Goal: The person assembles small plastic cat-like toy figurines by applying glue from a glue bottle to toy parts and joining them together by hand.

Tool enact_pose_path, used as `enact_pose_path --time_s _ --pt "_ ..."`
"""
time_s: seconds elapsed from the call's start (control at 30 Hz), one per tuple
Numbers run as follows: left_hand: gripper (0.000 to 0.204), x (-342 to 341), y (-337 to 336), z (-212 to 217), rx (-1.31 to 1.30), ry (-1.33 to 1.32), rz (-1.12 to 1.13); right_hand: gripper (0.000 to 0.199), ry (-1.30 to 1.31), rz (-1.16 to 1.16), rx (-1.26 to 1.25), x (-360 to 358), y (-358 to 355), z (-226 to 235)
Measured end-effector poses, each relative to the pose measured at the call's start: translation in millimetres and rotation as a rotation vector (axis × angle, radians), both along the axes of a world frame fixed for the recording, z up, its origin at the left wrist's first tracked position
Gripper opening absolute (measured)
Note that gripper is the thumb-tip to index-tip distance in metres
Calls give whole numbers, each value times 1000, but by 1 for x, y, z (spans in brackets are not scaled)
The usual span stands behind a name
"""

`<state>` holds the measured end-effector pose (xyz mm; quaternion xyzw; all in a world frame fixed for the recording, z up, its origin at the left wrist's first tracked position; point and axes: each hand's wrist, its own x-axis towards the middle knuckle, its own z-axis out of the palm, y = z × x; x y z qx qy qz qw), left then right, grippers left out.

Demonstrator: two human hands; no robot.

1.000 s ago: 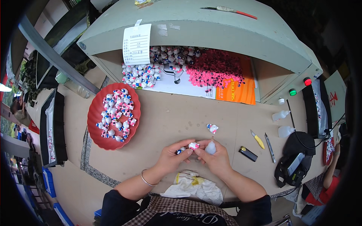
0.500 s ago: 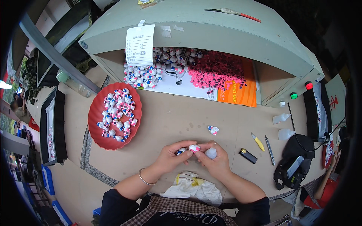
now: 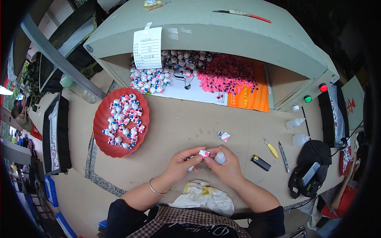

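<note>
A small white figurine with pink parts (image 3: 204,153) is pinched between the thumbs and fingertips of my left hand (image 3: 178,163) and my right hand (image 3: 229,168). My right hand also keeps a small translucent bottle (image 3: 220,158) tucked against its fingers. Something whitish, mostly covered by my left fingers, shows under that hand; its shape is hard to make out. Just beyond my hands, one more white, blue and pink figurine (image 3: 223,136) lies on the table. A crumpled white cloth with yellow stains (image 3: 204,196) rests between my forearms.
To the left stands a red scalloped bowl (image 3: 99,137) of figurines. A shelf unit (image 3: 238,35) behind holds piled figurines and pink pieces (image 3: 228,75). At right lie a black lighter (image 3: 260,163), a yellow-handled knife (image 3: 271,148), a slim cutter (image 3: 284,156), bottles (image 3: 295,123) and a black bag (image 3: 311,162).
The held figurine has been turned slightly and now shows more pink. Another figurine, visible at my left fingers before, is now mostly covered. The bottle has tilted more upright.
</note>
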<state>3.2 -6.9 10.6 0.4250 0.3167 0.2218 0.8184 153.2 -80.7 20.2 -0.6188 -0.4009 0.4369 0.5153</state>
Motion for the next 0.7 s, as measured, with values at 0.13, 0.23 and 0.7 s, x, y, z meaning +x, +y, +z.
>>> enact_pose_path --time_s 0.13,0.23,0.7 --pt "30 -2 -2 -2 45 14 2 17 -119 7 43 -3 1 5" --pt "30 -2 -2 0 118 3 -2 17 -145 -5 72 -4 0 2" --pt "30 -1 -2 0 90 82 63 17 137 -24 -95 -8 3 8"
